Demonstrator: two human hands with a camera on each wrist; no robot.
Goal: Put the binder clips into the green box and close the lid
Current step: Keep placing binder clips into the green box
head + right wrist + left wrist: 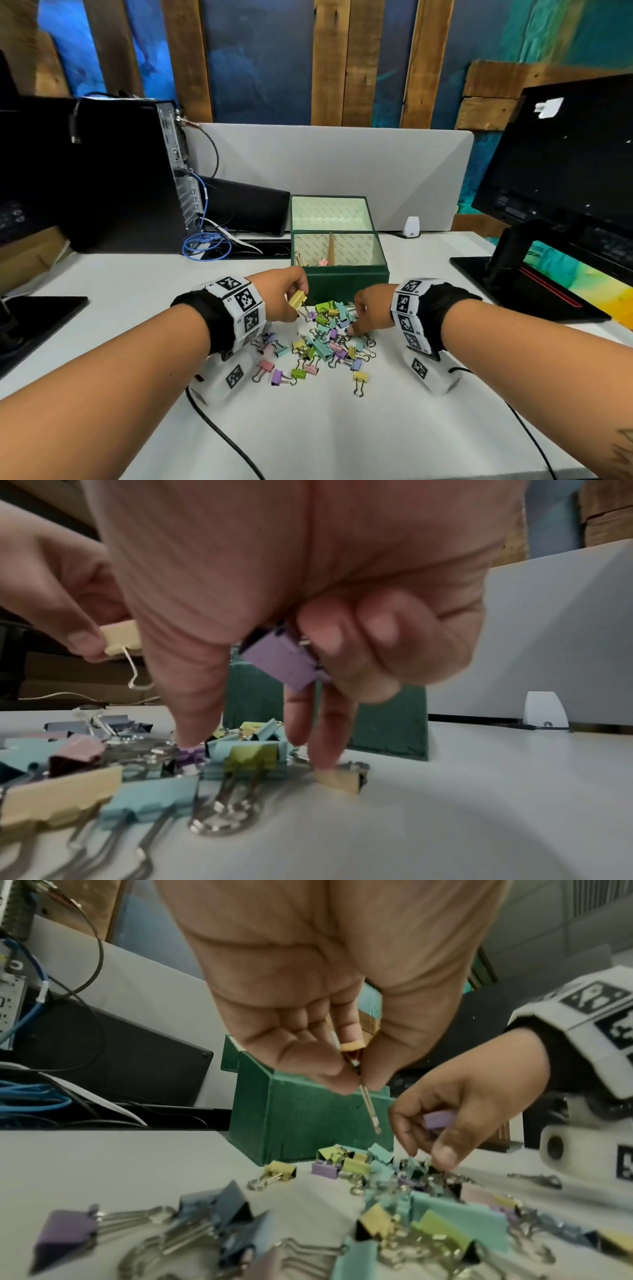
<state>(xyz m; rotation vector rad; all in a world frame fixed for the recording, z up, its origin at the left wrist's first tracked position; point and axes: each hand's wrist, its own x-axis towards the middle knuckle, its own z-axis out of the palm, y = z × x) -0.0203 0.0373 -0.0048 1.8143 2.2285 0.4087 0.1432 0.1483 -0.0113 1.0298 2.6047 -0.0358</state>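
The green box (346, 279) stands open on the white desk, its lid (330, 213) tilted up behind; a few clips lie inside at the left. A heap of pastel binder clips (325, 339) lies just in front of the box. My left hand (291, 294) pinches a yellow clip (297, 299) above the heap's left edge; the yellow clip (351, 1047) shows between thumb and fingers. My right hand (363, 313) reaches down into the heap, a purple clip (286, 658) tucked under its curled fingers, while thumb and fingertips (322, 748) touch clips on the desk.
A black computer tower (113, 171) with blue cables (205, 245) stands at the back left. A monitor (561, 171) on its stand is at the right. A grey divider panel (325, 164) runs behind the box. Black cables (219, 431) trail across the near desk.
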